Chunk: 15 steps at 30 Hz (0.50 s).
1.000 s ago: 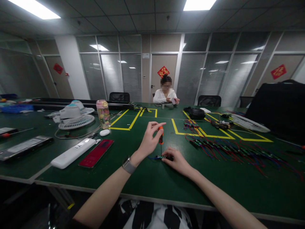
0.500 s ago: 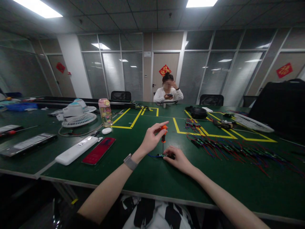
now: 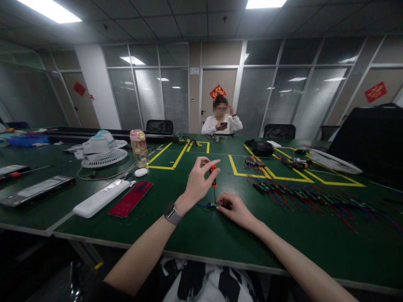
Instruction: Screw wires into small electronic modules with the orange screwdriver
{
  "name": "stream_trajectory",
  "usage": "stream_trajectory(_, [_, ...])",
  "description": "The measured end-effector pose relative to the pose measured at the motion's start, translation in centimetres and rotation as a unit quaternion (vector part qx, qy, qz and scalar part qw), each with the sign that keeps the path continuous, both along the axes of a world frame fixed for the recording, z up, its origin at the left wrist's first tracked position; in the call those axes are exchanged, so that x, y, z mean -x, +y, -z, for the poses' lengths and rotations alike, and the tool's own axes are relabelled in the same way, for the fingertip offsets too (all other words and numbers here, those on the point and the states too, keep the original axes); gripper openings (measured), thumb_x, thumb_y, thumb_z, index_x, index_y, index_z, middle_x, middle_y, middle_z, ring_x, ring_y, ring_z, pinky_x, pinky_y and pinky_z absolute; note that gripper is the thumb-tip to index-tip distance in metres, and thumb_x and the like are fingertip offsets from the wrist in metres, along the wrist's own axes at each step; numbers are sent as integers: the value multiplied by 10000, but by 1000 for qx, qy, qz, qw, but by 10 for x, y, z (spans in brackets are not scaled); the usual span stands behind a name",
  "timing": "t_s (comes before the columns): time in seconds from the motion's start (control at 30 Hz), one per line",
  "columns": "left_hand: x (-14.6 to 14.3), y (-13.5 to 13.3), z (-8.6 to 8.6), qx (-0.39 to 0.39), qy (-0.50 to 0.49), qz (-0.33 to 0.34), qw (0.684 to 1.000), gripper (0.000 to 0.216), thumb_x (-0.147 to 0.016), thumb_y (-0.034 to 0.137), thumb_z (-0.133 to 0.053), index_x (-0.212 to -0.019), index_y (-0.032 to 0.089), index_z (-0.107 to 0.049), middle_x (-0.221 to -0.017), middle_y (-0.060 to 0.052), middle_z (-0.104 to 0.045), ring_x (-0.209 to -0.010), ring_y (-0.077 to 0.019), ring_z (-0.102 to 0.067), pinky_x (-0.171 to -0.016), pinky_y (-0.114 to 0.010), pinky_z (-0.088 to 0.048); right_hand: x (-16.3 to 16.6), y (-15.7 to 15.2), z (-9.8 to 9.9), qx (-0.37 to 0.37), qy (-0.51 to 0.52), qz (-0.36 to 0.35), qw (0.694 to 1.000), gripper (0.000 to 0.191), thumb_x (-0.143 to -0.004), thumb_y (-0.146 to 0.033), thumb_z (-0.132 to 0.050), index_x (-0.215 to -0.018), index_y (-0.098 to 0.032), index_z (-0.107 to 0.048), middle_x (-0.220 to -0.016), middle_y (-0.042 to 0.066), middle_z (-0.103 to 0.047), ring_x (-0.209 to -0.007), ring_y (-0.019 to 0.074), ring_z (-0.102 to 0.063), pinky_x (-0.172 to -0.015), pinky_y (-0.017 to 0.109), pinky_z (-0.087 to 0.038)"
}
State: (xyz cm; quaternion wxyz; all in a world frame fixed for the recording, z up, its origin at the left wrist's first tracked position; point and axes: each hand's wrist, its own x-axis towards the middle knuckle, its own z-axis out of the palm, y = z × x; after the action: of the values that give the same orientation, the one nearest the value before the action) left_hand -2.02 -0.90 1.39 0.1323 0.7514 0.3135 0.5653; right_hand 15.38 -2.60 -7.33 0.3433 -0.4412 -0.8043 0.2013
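Note:
My left hand (image 3: 197, 182) pinches the orange handle of a small screwdriver (image 3: 213, 181), held upright with its tip down on a small circuit part with blue wires (image 3: 210, 205). My right hand (image 3: 235, 208) lies on the green table (image 3: 201, 235) just right of that part, fingertips pressed on it. A watch sits on my left wrist.
A heap of wired boards (image 3: 302, 197) spreads right of my hands. To the left lie a red phone (image 3: 131, 199), a white power strip (image 3: 100, 197), a bottle (image 3: 139, 148) and white fans (image 3: 100, 152). A person (image 3: 222, 119) sits across the table with a phone.
My left fingers have turned on the screwdriver handle, curling in slightly. The person opposite has raised a hand to the head. My right hand has stayed put.

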Motion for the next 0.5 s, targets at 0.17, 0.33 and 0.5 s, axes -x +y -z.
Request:
stream_trajectory(0.17, [0,3,1,89,-40,128,987,339,-902,286,-490,-1212,192,-591,-1033,-68,-614,-908,-159,-604,-835,-292,-475,-1,1,2,-3,0,-6,1000,105,-770,-176,-620,-869,-163,-654,-764,12,-561,-684,134,-537,-635,251,-429])
stream_trajectory(0.33, [0,5,2,40,-42,8,998,280,-829,338,-606,-1070,219,-685,-989,-50,-563,-926,-162,-557,-898,-300,-429,-2,2,3,-9,-1,-8,1000,96,-775,-185,-622,-864,-168,-653,-763,12,-556,-686,134,-534,-635,250,-427])
stream_trajectory(0.5, [0,11,4,136,-91,174,971,366,-901,306,-478,-1227,179,-585,-1027,-72,-629,-915,-163,-617,-845,-300,-472,-1,2,3,-1,-1,-4,1000,99,-764,-166,-626,-859,-158,-654,-765,15,-555,-674,133,-531,-617,243,-416])
